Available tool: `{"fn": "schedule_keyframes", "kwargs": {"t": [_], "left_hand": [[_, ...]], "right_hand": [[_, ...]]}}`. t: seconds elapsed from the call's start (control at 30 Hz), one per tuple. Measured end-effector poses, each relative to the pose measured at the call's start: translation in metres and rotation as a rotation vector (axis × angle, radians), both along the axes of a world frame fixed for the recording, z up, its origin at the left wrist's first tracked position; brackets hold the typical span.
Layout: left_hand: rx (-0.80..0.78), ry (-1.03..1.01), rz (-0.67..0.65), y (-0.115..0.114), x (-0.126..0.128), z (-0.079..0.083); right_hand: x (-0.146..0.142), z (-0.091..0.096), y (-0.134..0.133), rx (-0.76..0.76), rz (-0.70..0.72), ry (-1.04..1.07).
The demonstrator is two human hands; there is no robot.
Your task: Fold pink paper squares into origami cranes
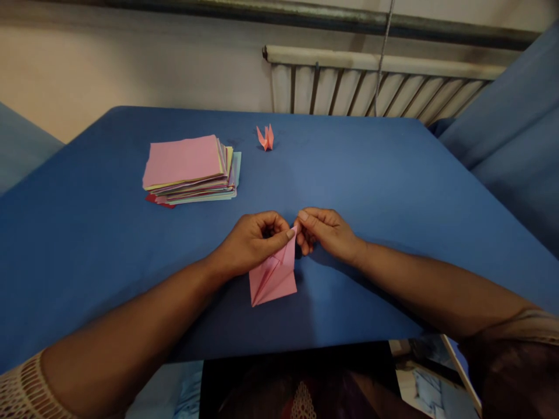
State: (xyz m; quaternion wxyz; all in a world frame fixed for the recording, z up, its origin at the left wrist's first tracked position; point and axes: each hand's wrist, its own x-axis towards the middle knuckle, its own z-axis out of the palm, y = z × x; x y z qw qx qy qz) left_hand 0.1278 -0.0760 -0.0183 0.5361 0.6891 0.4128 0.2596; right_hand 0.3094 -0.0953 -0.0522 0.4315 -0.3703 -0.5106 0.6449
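Note:
A folded sheet of pink origami paper [282, 282] is held up just above the near part of the table, with creases running to its bottom corner. My left hand [257, 241] is closed on its upper part, the thumb lying over the front and the fingers behind. At the top right corner of the paper, my right hand [329, 233] has thumb and forefinger pinched together, seemingly on the tip. Its other fingers curl underneath. The upper left of the sheet is hidden by my left hand.
On the blue-covered table [371, 174], a thick stack of coloured paper [183, 163] stands at the left, pink on top. A small folded orange-pink paper figure [265, 138] sits near the far edge. Behind are a radiator [345, 87] and, at the right, a blue curtain [515, 134].

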Motion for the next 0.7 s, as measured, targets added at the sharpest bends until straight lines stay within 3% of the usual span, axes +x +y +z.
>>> {"fn": "schedule_keyframes", "kwargs": {"t": [0.47,0.7], "left_hand": [[0.003,0.051,-0.017,0.0006,-0.0018,-0.0022],[0.013,0.017,-0.013,0.0007,-0.0004,-0.0029]], "right_hand": [[0.0031,-0.0001,0.0033,0.003,0.022,0.046],[-0.0017,0.0006,0.0003,0.069,-0.028,-0.059]]}}
